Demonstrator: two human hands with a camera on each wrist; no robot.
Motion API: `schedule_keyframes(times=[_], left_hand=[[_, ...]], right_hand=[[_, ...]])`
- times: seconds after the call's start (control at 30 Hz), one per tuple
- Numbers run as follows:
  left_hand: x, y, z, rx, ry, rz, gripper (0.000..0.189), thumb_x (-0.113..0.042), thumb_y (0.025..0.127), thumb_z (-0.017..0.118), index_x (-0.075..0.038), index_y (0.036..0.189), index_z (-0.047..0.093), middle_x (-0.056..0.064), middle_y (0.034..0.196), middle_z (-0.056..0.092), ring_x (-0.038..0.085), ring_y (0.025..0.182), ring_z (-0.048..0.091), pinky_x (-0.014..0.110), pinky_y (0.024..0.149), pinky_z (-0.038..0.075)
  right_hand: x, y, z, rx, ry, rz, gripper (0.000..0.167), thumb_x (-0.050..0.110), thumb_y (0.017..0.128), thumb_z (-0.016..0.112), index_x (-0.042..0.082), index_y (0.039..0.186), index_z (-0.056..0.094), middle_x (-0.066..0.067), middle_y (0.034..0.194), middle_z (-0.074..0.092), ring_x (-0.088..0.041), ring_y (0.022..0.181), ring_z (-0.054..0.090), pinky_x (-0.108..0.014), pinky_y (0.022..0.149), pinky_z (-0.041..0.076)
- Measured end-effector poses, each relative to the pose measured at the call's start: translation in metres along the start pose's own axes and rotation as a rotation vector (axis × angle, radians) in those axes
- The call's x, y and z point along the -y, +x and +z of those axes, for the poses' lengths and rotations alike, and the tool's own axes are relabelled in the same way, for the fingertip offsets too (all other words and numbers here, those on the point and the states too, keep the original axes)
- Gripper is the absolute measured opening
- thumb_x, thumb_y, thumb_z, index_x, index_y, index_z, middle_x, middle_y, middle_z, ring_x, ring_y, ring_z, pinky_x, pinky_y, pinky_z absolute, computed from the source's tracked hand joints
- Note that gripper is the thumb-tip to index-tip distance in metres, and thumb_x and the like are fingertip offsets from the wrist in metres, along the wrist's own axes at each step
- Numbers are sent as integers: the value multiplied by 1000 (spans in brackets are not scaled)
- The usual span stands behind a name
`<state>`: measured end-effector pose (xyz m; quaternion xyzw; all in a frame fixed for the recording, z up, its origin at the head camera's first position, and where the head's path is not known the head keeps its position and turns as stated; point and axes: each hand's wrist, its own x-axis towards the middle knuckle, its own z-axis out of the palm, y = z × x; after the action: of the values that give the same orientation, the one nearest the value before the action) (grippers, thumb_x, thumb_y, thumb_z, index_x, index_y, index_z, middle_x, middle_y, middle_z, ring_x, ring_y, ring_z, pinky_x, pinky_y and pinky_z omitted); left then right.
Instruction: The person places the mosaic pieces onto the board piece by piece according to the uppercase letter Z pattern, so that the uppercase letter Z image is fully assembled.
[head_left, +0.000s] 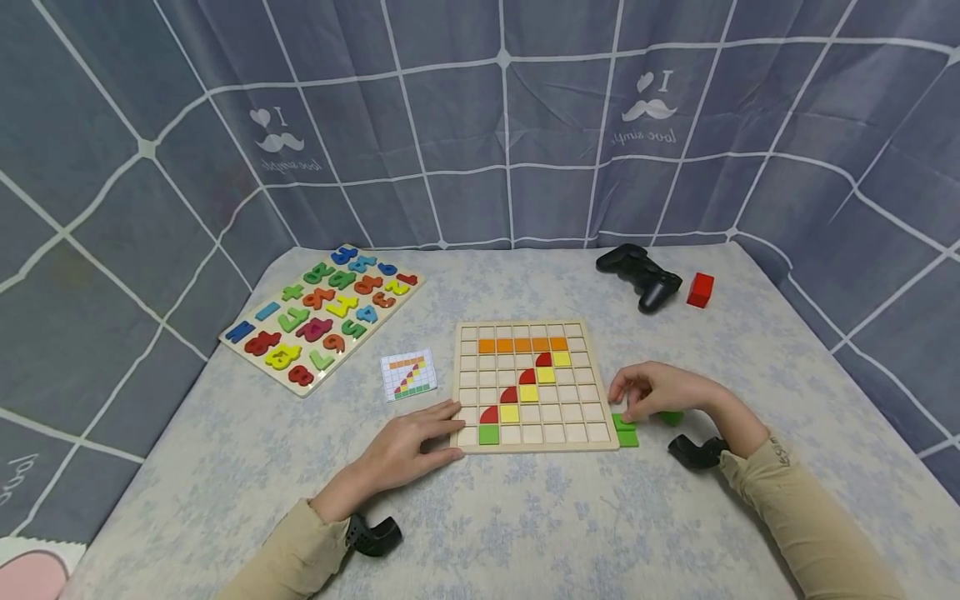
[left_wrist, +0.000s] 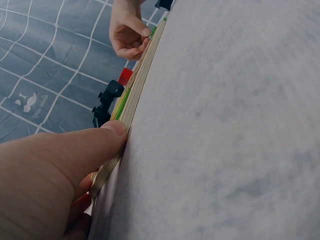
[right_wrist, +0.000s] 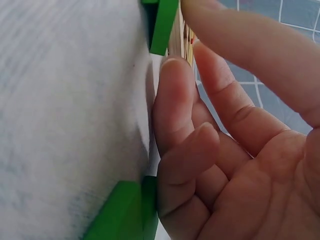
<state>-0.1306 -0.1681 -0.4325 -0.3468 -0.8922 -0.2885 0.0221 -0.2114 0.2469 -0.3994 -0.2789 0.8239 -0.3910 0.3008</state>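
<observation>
My left hand (head_left: 408, 446) rests at the near left corner of a wooden grid board (head_left: 553, 413), its fairly straight fingers touching the left edge. In the left wrist view its thumb (left_wrist: 107, 134) lies against the board's side. On the board are a row of orange tiles (head_left: 522, 345), a diagonal of red-and-yellow tiles (head_left: 528, 392) and one green tile (head_left: 489, 434). My right hand (head_left: 667, 390) is over loose green tiles (head_left: 627, 438) beside the board's near right corner. Its thumb touches one; the index fingertip stands apart. More green pieces (right_wrist: 120, 212) lie under the palm.
A pattern card (head_left: 408, 374) lies left of the board. Farther left is a number puzzle board (head_left: 330, 321) with colourful pieces. A black game controller (head_left: 640, 276) and a red block (head_left: 701, 290) sit at the back right. Blue-grey curtains (head_left: 465, 125) surround the table.
</observation>
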Motion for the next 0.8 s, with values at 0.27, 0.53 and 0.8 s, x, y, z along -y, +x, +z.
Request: schedule_keyframes(times=[0.27,0.53,0.8], left_hand=[[0,0,0,2,-3,-4,45,-36,88,66,-7,122,64,9,137,49,21,130,42,42,101,41],[-1,0,0,5,-2,-4,45,-36,88,66,-7,122,64,9,138,49,21,130,42,42,101,41],[0,0,0,6,1,-1,45,-37,89,65,-7,123,64,10,137,50,22,129,43,43,100,42]], right_hand=[[-4,1,0,13,8,-14,28,9,80,74,-3,101,61,-9,80,62,-12,64,54,-22,56,43],[-4,2,0,14,-6,-13,27,8,78,75,-2,99,62,-8,84,61,-13,67,54,-23,59,46],[-2,1,1,24,-11,-8,24,7,78,75,-1,97,63,-8,83,61,-14,67,53,-23,59,46]])
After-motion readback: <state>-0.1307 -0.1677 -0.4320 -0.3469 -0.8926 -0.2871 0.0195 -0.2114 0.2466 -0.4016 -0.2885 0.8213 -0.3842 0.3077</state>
